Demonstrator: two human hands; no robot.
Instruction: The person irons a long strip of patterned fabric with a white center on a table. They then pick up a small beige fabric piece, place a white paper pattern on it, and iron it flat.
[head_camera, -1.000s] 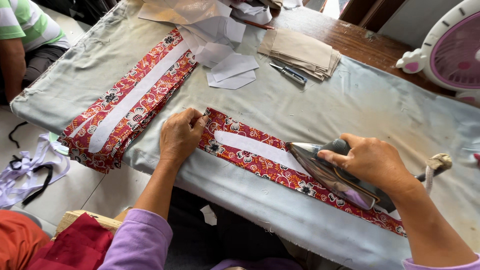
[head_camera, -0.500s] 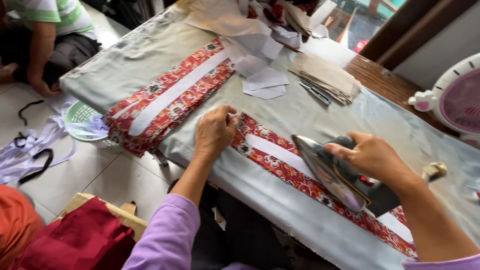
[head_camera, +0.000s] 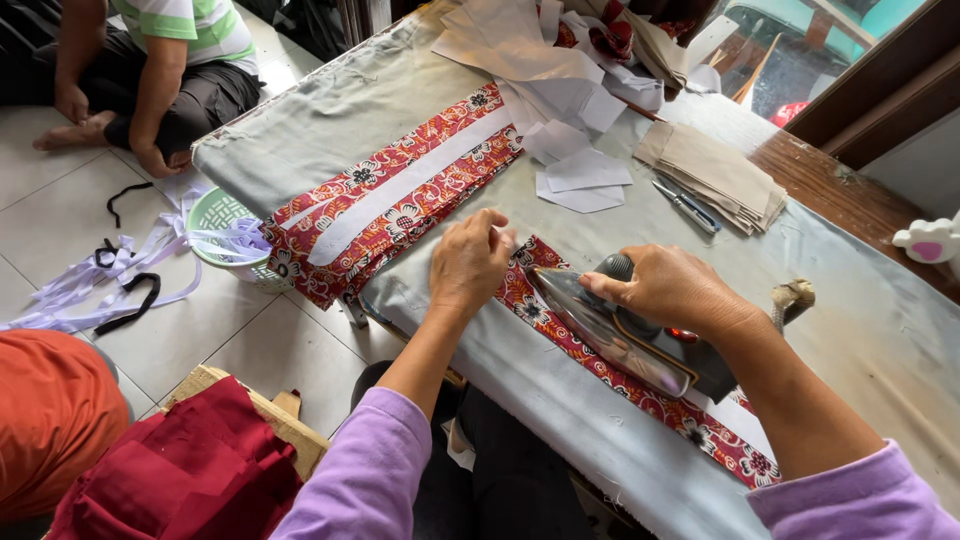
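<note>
- While my right hand is wrapped tight around the handle of the iron, the iron sits flat on the red flowered strip, its pointed tip aimed toward my left hand.
- My left hand lies palm down on the near end of that strip, fingers curled together and pressing the cloth to the table; it grips nothing.
- The strip runs slantwise over the grey table cover, from under my left hand, beneath the iron, and on toward my right elbow, where a white band shows along it.
- A second red flowered piece with a white stripe down its middle lies just beyond my left hand, reaching to the table's edge.
- White paper cut-outs lie past that piece, near the middle of the table.
- A folded stack of tan cloth rests farther back, with a pair of scissors just beside it on the near side.
- On the tiled floor by the table stands a pale green basket, with white and black ribbons trailing from it.
- Dark red cloth lies heaped on a wooden piece beside my left arm.
- Another person sits on the floor beyond the far table corner.
</note>
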